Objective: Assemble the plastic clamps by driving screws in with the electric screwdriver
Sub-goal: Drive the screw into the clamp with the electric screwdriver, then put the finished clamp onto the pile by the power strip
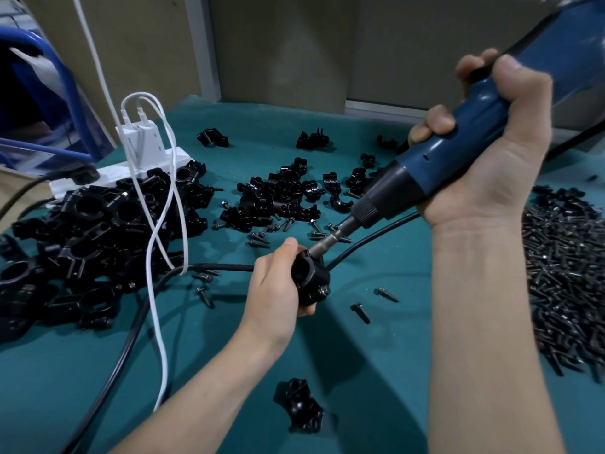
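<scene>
Teal cloth covers the work table (65, 371). Just above it the left hand (275, 290) grips a round black plastic clamp (307, 280), with the thumb laid along its top edge and the fingers curled under and behind it. A screw head shows on the clamp's lower right side.

The right hand (504, 165) is wrapped tightly round the dark blue barrel of the electric screwdriver (458, 145), thumb on top and fingers folded over the far side. The tool slants down to the left, and its metal bit (327, 244) meets the top of the held clamp, beside the left thumb.

A black power cable (124, 348) runs across the cloth behind the left hand and off the lower edge. Two white charging cables (157, 306) loop down from a white charger plugged into a white power strip (144, 152) at the far left.

To the left lies a large heap of black ring-shaped clamps (91, 231), and in the middle, beyond the hands, a looser scatter of black half-clamp pieces (281, 198) — a few more sit apart near the table's far edge. Along the right side spreads a wide pile of dark metal screws (569, 290). Single loose screws (361, 312) lie on the cloth between the two forearms and around the half-pieces. One more black clamp (299, 407) rests alone on the cloth near the bottom, between the forearms.
</scene>
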Available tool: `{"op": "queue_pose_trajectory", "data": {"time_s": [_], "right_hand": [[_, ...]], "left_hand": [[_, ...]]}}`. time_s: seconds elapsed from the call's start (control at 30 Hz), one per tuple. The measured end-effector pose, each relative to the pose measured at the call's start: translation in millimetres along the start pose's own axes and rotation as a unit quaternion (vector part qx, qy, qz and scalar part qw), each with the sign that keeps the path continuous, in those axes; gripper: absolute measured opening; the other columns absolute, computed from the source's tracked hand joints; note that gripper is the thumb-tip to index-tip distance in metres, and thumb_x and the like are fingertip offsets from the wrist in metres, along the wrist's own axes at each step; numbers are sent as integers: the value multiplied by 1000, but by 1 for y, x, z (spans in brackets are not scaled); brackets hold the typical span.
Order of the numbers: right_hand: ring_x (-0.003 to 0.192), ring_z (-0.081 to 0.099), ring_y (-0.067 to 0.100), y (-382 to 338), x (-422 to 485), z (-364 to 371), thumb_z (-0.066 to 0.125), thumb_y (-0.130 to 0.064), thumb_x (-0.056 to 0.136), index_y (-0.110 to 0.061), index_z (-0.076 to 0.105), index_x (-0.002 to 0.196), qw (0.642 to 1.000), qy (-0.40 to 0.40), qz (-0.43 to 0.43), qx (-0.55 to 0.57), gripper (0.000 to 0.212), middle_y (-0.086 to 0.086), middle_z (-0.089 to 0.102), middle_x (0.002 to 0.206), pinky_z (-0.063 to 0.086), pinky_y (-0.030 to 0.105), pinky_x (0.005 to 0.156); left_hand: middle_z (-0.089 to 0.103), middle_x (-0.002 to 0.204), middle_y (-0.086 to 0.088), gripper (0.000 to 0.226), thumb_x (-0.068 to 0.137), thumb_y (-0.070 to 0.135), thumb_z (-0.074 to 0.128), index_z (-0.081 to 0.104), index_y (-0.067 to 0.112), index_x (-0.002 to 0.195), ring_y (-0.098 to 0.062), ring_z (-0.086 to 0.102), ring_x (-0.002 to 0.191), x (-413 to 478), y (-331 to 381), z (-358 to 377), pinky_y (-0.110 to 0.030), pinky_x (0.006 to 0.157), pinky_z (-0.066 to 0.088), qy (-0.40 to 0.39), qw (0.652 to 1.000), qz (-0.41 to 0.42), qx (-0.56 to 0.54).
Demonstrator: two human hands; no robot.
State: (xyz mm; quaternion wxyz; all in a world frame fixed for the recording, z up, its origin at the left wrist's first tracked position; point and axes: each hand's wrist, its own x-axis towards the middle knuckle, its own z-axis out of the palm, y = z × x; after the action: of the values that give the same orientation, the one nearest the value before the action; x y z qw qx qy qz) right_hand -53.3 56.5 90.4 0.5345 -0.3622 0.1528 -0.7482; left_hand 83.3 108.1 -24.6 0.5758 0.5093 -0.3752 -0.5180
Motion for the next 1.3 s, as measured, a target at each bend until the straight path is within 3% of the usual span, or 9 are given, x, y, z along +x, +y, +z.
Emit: {"op": "queue_pose_trajectory", "data": {"time_s": [0.13, 0.23, 0.43, 0.7, 0.8, 0.93, 1.1, 1.2, 1.3], "right_hand": [[49, 44, 9, 6, 0, 1, 49, -14, 92, -15, 50, 90, 1000, 4, -1, -10, 3, -5, 61, 79, 41, 23, 51], [48, 44, 8, 6, 0, 0, 51, -14, 90, -14, 51, 91, 1000, -15, -3, -17, 1, -6, 60, 78, 41, 22, 50], [45, 46, 11, -3, 6, -6, 69, -9, 73, -8, 52, 98, 981, -185, 37, 49, 30, -1, 63, 81, 40, 25, 46], [45, 45, 8, -4, 8, -23, 53, -18, 81, -12, 53, 94, 993, -104, 52, 21, 15, -5, 61, 82, 40, 22, 47], [46, 48, 10, -11, 13, -30, 76, -12, 69, -11, 58, 94, 988, -129, 56, 69, 31, -4, 63, 84, 41, 23, 48], [50, 48, 5, -18, 17, -52, 52, -24, 89, -18, 54, 91, 996, -57, 60, 35, 7, -7, 59, 85, 42, 20, 52], [53, 48, 4, 1, 13, -93, 50, -35, 92, -16, 49, 81, 982, 107, 153, 42, 22, -5, 48, 72, 43, 14, 52], [58, 56, 11, 15, 9, -120, 66, -52, 75, -18, 52, 77, 967, 153, 205, -4, 38, -4, 54, 66, 48, 19, 57], [52, 58, 13, 26, 8, -133, 78, -65, 51, -19, 54, 78, 954, 154, 245, -79, 59, -3, 59, 62, 53, 21, 52]], "left_hand": [[49, 48, 2, 40, 102, 30, 38, 49, 7, 71, -8, 42, 34, 1, -1, -2, -17, 34, 32, 8, 1000, -22, -7], [34, 34, -1, 55, 102, 32, 28, 50, 0, 63, -13, 24, 28, -1, -3, -3, -15, 36, 18, -73, 993, -73, -57], [22, 33, 5, 57, 94, 34, 30, 53, 8, 48, -8, 16, 28, -4, -4, -4, -13, 33, 14, -234, 930, -257, -117], [23, 34, 8, 35, 74, 32, 40, 54, 10, 51, -5, 18, 29, 6, 5, -9, -14, 32, 13, -334, 875, -342, -78], [26, 35, 9, 38, 80, 32, 38, 55, 11, 54, -4, 20, 29, 8, 3, -12, -16, 32, 13, -360, 854, -366, -86], [29, 40, 6, 40, 81, 42, 49, 57, 10, 59, -6, 23, 33, 9, 4, -12, -16, 34, 18, -343, 867, -342, -114], [48, 53, 3, 38, 83, 46, 57, 66, 9, 88, -7, 34, 43, 1, 17, -15, -18, 44, 28, -419, 862, -252, -134], [56, 61, 4, 40, 84, 51, 64, 67, 13, 97, -7, 40, 49, -13, 31, -22, -18, 51, 36, -437, 868, -191, -141], [62, 64, 2, 44, 73, 57, 75, 72, 19, 96, -8, 46, 51, -19, 54, -51, -18, 52, 43, -366, 913, -97, -149]]}}
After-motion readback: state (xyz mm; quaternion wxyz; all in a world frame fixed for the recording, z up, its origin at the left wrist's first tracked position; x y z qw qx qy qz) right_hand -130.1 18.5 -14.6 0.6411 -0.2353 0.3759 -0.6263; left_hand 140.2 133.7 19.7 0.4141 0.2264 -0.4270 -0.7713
